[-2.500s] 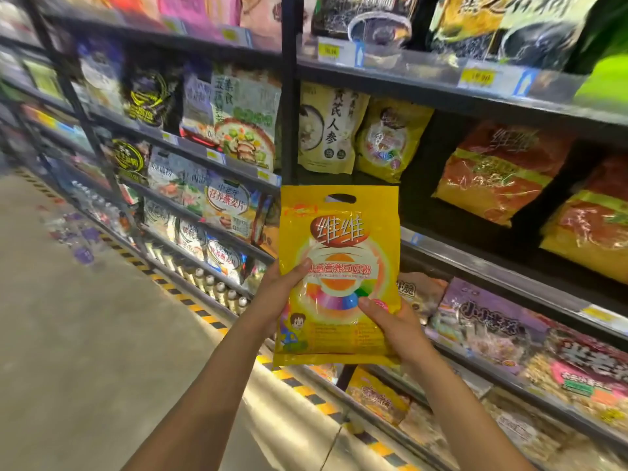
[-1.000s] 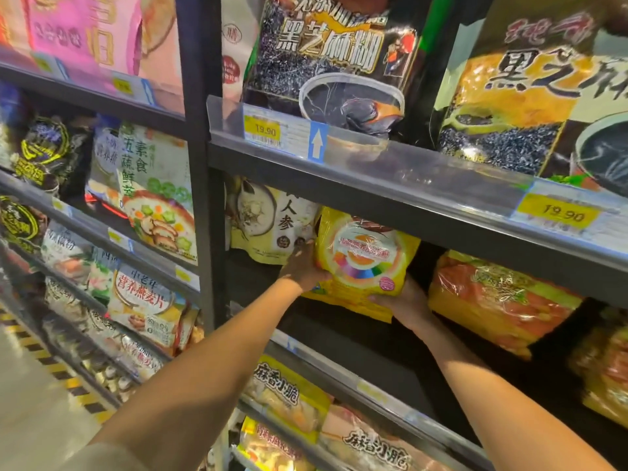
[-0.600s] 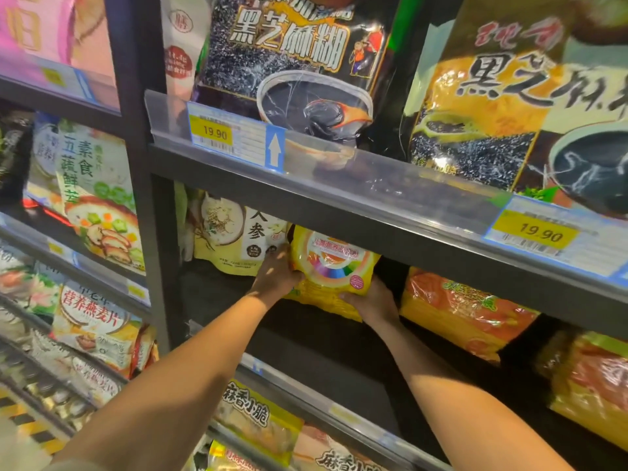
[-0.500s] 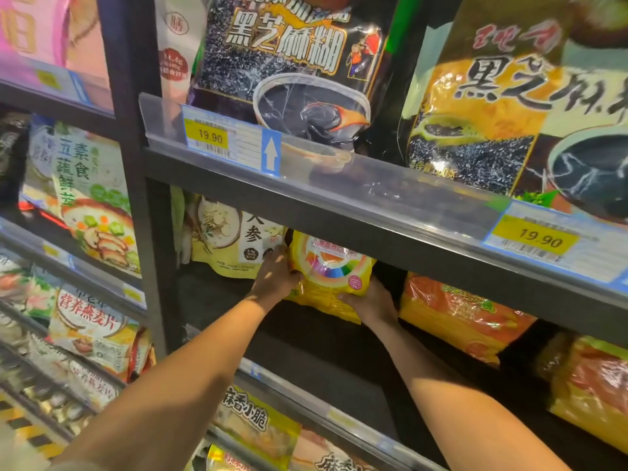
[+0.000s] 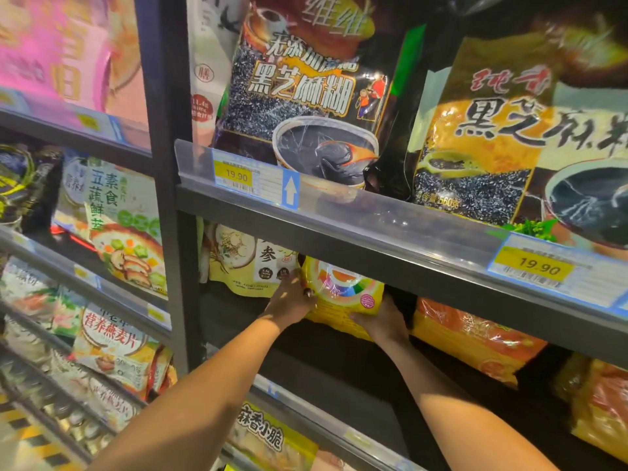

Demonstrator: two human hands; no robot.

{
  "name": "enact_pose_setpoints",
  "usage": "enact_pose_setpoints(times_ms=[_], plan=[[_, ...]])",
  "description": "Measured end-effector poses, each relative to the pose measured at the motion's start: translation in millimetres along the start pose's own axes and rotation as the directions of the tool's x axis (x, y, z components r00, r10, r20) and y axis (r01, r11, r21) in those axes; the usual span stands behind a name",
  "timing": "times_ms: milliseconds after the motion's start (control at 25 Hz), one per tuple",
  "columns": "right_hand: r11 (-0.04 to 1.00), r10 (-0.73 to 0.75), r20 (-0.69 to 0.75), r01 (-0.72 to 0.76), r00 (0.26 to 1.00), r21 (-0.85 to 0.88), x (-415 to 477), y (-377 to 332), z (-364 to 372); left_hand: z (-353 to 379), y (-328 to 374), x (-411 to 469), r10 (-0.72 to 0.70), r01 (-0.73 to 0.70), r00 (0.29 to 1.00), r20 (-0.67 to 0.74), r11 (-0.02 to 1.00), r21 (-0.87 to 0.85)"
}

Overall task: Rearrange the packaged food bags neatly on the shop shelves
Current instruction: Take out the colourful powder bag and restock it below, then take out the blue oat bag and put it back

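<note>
Yellow bag [image 5: 343,297], with a rainbow ring printed on its front: upright in the middle shelf bay, just right of the dark upright post [image 5: 170,164]. Its top is hidden behind the front rail of the shelf above [image 5: 373,239]. Lower edge is close to the dark shelf board [image 5: 339,365]; cannot tell if it rests on it.

Left hand [image 5: 290,300]: at the bag's left edge, back of the hand toward the camera, fingers curled round that edge, one fingertip showing on the front face. It grips the bag.

Right hand [image 5: 382,322]: at the lower right corner, thumb along the front bottom edge, remaining fingers tucked behind the bag and mostly hidden. It holds the bag from below.

Neighbours on the same shelf: a cream bag [image 5: 244,266] just left, touching or nearly touching the left hand; an orange bag [image 5: 475,341] just right, leaning back.

Shelf above: a black sesame paste bag [image 5: 306,79] and a yellow-and-black bag [image 5: 509,130] stand side by side. Two yellow price tags read 19.90, one [image 5: 236,176] left, one [image 5: 537,266] right.

Shelf below: a yellow-green snack bag [image 5: 268,436] sits at the front edge.

Left bay: a vegetable-print bag [image 5: 119,226], with an oatmeal bag [image 5: 112,345] below it.
</note>
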State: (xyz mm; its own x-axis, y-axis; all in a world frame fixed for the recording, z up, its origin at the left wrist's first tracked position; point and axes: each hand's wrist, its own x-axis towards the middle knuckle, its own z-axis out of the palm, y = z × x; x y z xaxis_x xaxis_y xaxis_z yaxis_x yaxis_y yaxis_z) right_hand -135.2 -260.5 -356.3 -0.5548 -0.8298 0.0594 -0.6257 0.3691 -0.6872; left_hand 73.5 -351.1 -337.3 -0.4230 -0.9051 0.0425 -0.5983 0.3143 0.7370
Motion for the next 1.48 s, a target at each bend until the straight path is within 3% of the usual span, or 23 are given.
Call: enact_pose_setpoints(times_ms=[200,480,680,840,1080,1240,1480], plan=[[0.997,0.059,-0.006,-0.058,0.998,0.051,-13,-2,-7,-9,4,-24,0.024,-0.034,0.997,0.078,0.992,0.124],[0.998,0.066,-0.064,-0.066,0.996,0.014,-52,-8,-15,-32,3,-58,0.095,-0.102,0.995,0.041,0.971,0.216],[0.989,0.051,-0.068,-0.060,0.996,-0.139,-103,-30,-15,-47,-14,-106,0.117,-0.130,0.991,0.060,0.931,0.340],[0.956,0.106,0.006,-0.100,0.994,-0.275,-161,-64,-11,-71,-22,-158,0.318,-0.302,0.948,0.018,0.879,0.368],[0.940,-0.288,-0.149,0.250,0.946,-0.233,-256,-129,32,-135,-69,-244,0.455,-0.396,0.883,-0.110,0.852,0.343],[0.875,-0.483,-0.184,0.463,0.856,-0.142,-311,-189,81,-204,-127,-301,0.371,-0.275,0.905,-0.208,0.884,0.378],[0.742,-0.667,-0.036,0.659,0.744,-0.125,-352,-288,163,-308,-222,-360,0.285,-0.073,0.890,-0.357,0.860,0.506]])
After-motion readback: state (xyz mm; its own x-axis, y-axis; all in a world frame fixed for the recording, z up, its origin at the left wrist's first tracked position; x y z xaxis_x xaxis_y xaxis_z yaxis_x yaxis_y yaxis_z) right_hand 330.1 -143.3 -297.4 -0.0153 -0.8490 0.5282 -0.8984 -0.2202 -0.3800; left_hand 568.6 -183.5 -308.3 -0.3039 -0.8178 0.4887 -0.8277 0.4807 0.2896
